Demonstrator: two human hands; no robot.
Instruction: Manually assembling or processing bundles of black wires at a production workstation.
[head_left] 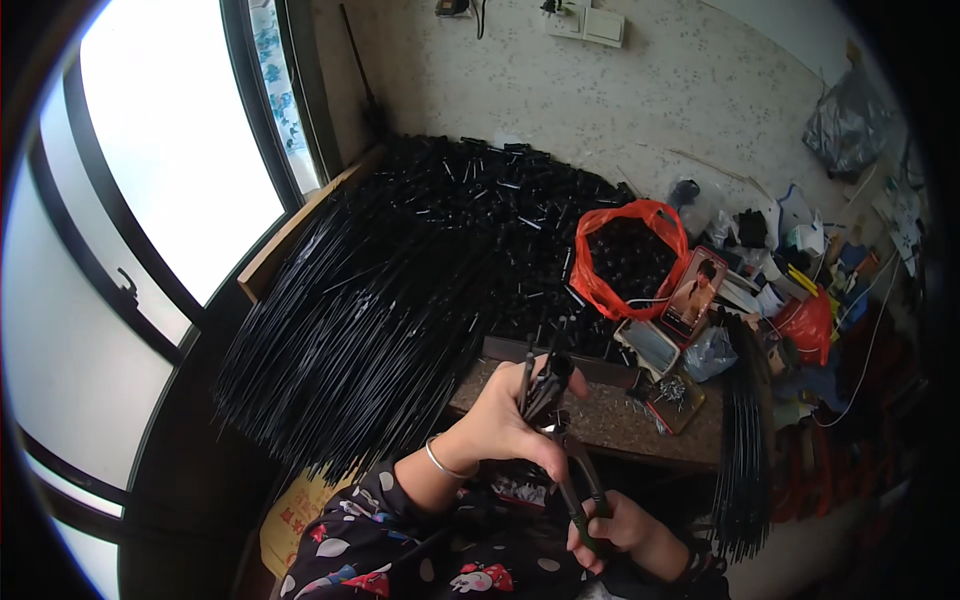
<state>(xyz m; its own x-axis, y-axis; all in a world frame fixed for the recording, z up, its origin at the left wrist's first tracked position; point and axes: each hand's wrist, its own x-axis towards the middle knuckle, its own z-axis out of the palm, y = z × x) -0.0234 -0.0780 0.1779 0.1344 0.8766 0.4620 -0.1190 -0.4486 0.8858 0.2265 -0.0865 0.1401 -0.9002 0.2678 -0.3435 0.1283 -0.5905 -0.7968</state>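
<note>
My left hand [515, 415], with a bracelet at its wrist, is closed around several short black rod-like pieces [545, 385], some standing up past the fingers. My right hand [625, 530] grips a pair of pliers [590, 475] with dark green handles, low in front of my body. The jaws of the pliers reach up to the pieces just above my left thumb. Whether the jaws touch or pinch a piece is too dark to tell.
Long thin black rods [330, 330] lie heaped at the left, with short black parts behind. A red plastic bag [590, 290] holds dark pieces. Nearby are a lit phone [693, 295], a tray of small metal bits [690, 412] and a rod bundle [740, 450] overhanging the table [620, 420].
</note>
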